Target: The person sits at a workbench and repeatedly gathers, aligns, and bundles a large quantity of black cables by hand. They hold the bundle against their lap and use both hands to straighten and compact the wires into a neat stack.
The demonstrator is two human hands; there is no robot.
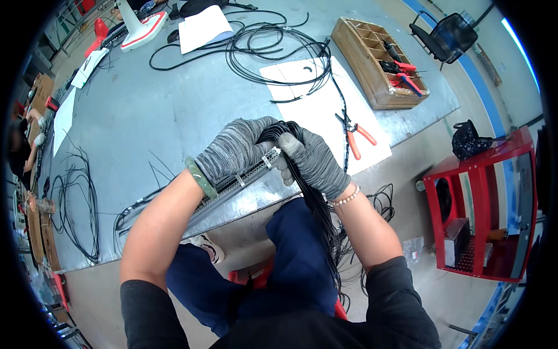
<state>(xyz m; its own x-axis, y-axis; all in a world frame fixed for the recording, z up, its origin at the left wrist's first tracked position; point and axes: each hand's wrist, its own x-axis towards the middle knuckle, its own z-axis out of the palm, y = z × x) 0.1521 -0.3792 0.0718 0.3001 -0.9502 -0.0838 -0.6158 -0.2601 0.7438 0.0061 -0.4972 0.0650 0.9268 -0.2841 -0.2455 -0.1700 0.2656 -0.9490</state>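
Both my hands wear grey striped knit gloves. My left hand is closed on a thick bundle of black cables, which bends over between the two hands. My right hand grips the same bundle, its thumb laid against the bend. From there the cables hang down past the table's front edge beside my right leg. Under my left hand lies a grey perforated strip, running slantwise along the table edge, with its end near my right fingers. Part of the strip is hidden by my left hand and forearm.
Red-handled cutters lie on white paper. Behind are coiled black cables and a wooden compartment box with tools. More loose cable lies at the left. A red cart stands right of the metal table.
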